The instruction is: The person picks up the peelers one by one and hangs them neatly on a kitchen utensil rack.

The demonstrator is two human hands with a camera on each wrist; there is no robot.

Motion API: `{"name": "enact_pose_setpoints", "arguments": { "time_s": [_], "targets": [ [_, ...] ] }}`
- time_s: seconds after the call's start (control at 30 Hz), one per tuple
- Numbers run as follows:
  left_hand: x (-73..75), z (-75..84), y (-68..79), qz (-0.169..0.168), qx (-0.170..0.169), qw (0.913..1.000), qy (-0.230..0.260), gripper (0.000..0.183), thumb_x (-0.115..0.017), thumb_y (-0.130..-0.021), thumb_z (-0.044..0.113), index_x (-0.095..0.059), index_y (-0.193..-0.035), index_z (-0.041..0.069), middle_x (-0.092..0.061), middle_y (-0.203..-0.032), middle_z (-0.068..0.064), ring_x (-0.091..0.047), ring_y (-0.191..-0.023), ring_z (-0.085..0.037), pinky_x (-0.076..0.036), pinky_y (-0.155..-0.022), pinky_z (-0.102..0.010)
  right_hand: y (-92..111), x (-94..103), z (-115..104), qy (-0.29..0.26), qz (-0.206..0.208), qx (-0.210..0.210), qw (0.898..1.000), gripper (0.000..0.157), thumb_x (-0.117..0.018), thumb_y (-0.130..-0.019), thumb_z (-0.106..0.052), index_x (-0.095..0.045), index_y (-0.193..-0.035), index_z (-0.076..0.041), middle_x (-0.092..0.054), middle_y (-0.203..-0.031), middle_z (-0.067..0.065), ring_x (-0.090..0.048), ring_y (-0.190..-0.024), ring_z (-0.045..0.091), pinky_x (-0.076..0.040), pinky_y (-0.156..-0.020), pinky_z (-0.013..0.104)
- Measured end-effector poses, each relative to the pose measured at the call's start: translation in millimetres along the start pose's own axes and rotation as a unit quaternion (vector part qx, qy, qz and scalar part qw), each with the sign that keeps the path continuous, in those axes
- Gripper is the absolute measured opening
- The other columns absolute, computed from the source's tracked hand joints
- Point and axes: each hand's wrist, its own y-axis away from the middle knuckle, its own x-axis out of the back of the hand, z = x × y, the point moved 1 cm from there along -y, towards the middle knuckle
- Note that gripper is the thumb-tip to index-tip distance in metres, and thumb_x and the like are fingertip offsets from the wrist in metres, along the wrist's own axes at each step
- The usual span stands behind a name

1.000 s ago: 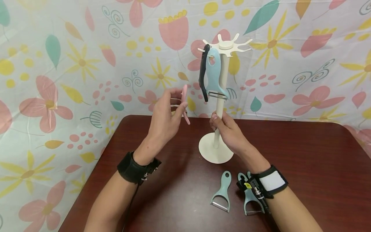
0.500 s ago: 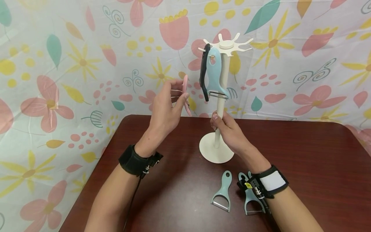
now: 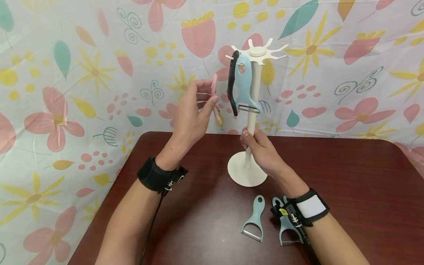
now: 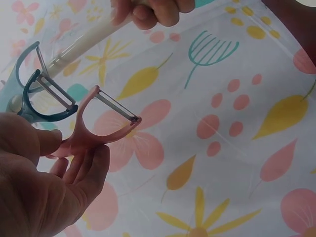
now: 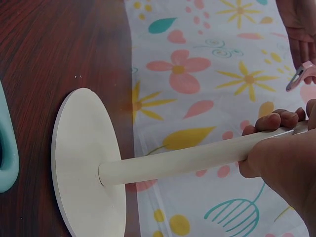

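My left hand (image 3: 193,116) pinches a pink peeler (image 3: 214,86) between thumb and fingers, raised left of a white hanging stand (image 3: 256,79). In the left wrist view the blade frame of this peeler (image 4: 81,136) points away from the hand. My right hand (image 3: 264,151) grips the lower pole of the stand, its fingers curled round it. A black peeler (image 3: 231,86) and a light blue peeler (image 3: 244,84) hang side by side from hooks on the stand's left side. The pink peeler is apart from them in the head view.
A green peeler (image 3: 255,219) lies on the dark wooden table (image 3: 357,191) before the stand's round base (image 3: 239,173). More blue-green peelers (image 3: 285,230) lie under my right wrist, partly covered by its strap. A flowered cloth (image 3: 109,66) hangs behind the table.
My left hand has risen with the pink peeler, roughly to the height of the hanging peelers. The right hand and the stand stay where they were.
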Motion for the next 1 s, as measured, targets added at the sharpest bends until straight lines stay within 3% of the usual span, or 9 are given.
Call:
{"name": "enact_pose_setpoints", "arguments": {
  "time_s": [0.27, 0.5, 0.73, 1.0],
  "targets": [
    [-0.9, 7.4, -12.7, 0.002, -0.003, 0.9997, 0.025, 0.037, -0.062, -0.094, 0.003, -0.048, -0.127, -0.006, -0.059, -0.115, -0.016, -0.063, -0.1, -0.021, -0.051, -0.088, -0.028, -1, -0.5, 0, -0.004, -0.003, 0.001, 1.0, 0.036, -0.037, -0.107, -0.028, -0.038, -0.104, 0.008, -0.034, -0.089, 0.027, -0.034, -0.081, 0.033, -0.03, -0.075, 0.045],
    [-1.4, 14.1, -23.8, 0.006, -0.018, 0.9986, 0.049, 0.035, -0.061, -0.095, 0.002, -0.048, -0.126, -0.007, -0.059, -0.113, -0.018, -0.064, -0.099, -0.02, -0.052, -0.082, -0.031, 0, -0.5, 0, -0.004, 0.001, 0.004, 1.0, 0.036, -0.037, -0.108, -0.027, -0.038, -0.103, 0.008, -0.034, -0.088, 0.028, -0.033, -0.081, 0.036, -0.03, -0.074, 0.044],
    [-4.2, 16.3, -30.4, 0.003, 0.0, 0.9983, 0.059, 0.035, -0.059, -0.097, 0.007, -0.048, -0.128, -0.003, -0.059, -0.116, -0.015, -0.063, -0.101, -0.014, -0.051, -0.085, -0.028, 0, -0.7, 0, -0.007, 0.0, 0.001, 1.0, 0.035, -0.037, -0.107, -0.028, -0.038, -0.102, 0.007, -0.034, -0.087, 0.026, -0.032, -0.08, 0.036, -0.03, -0.074, 0.044],
    [-5.5, 20.8, -38.6, 0.005, -0.01, 0.997, 0.077, 0.036, -0.062, -0.095, 0.004, -0.048, -0.126, -0.006, -0.058, -0.114, -0.015, -0.063, -0.099, -0.017, -0.052, -0.084, -0.027, 0, -0.4, -1, -0.006, 0.004, -0.003, 1.0, 0.036, -0.038, -0.107, -0.03, -0.038, -0.103, 0.006, -0.035, -0.088, 0.025, -0.033, -0.081, 0.033, -0.03, -0.075, 0.046]
  ]
}}
